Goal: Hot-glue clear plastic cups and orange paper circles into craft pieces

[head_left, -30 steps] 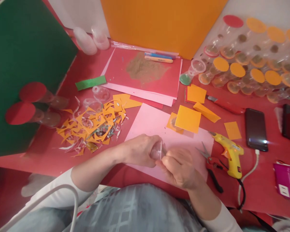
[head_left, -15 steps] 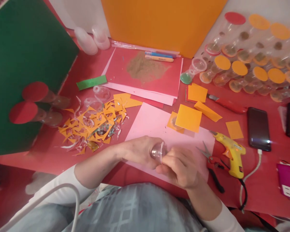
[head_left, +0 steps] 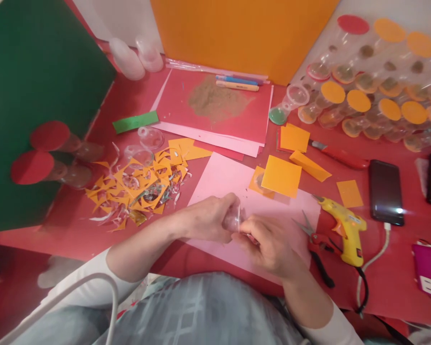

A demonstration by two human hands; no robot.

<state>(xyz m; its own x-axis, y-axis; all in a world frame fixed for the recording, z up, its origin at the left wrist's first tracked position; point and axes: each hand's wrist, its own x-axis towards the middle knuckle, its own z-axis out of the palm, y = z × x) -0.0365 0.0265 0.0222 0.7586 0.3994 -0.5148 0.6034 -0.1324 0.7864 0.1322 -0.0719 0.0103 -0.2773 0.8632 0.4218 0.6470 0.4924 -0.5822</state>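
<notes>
My left hand [head_left: 213, 218] is closed around a clear plastic bottle top [head_left: 232, 219], its round rim turned to the right, above a pink sheet [head_left: 208, 179]. At that rim, the thumb and fingers of my right hand [head_left: 266, 242] are pinched together. Something small and dark reddish shows between them, too hidden to name. Just beyond my hands, an orange paper square [head_left: 282, 176] rests raised on a clear piece that stands on another orange square [head_left: 257, 182]. Red-handled scissors [head_left: 314, 237] lie open to the right of my right hand.
A yellow glue gun [head_left: 345, 230], a phone [head_left: 386, 191] and a red-handled knife [head_left: 341, 155] lie at the right. Orange paper scraps [head_left: 140, 184] are heaped at the left. Sand [head_left: 217, 100] covers part of a red sheet. Clear bottle-top hourglass shapes [head_left: 390, 110] stand at the back right.
My right hand's fingers have shifted slightly lower along the rim. My left thumb has lifted, and the bottle top has turned a little in my left hand.
</notes>
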